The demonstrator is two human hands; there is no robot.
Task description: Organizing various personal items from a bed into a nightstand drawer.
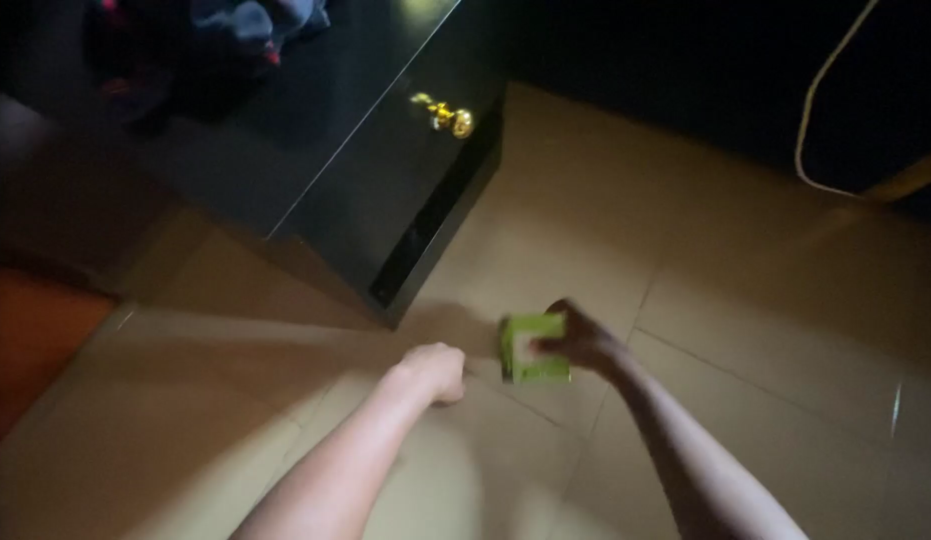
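Green box (532,349) is gripped in your right hand (582,340), just in front of the black cabinet (385,170); your left hand (437,372), beside the box, is a closed fist.

You've got a small green box (533,348) just right of centre in the frame, lower middle. It's bright lime, roughly cube-shaped, blurred, with a paler patch on its near face. It sits slightly tilted, held above the tan tiled floor (765,300).
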